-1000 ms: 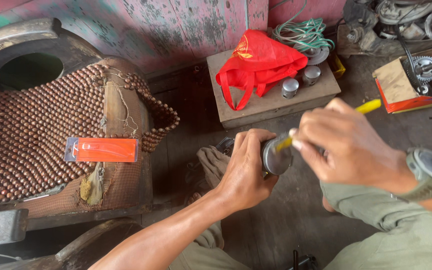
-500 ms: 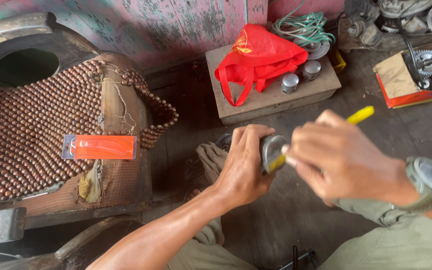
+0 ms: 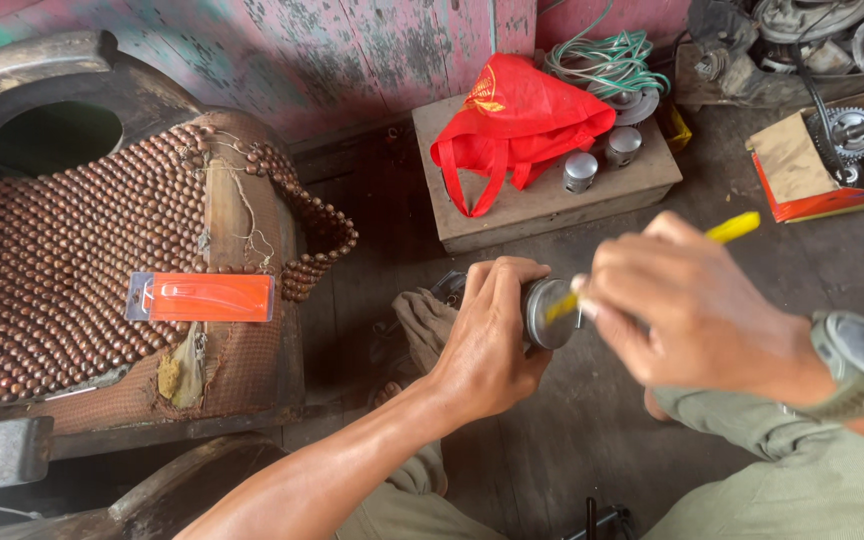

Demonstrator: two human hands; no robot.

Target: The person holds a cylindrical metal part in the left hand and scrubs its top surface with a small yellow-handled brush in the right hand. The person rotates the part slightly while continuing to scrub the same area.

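My left hand point(image 3: 487, 335) grips a round grey metal piston point(image 3: 550, 312) with its flat crown facing up and to the right. My right hand point(image 3: 697, 305), with a grey watch point(image 3: 860, 360) on the wrist, holds a thin yellow-handled tool point(image 3: 734, 228). The tool's tip rests on the piston crown. A grey rag point(image 3: 420, 322) lies under my left hand.
A wooden block point(image 3: 542, 205) ahead carries a red bag point(image 3: 517, 120) and two more pistons point(image 3: 580, 172). A beaded seat cover point(image 3: 62, 270) at left bears an orange blister pack point(image 3: 202, 297). A cardboard box with a sprocket point(image 3: 832, 150) sits at right. Green wire point(image 3: 607, 60) lies behind.
My right hand shifts back and forth over the piston crown with the yellow tool. My left hand keeps the piston in nearly the same place.
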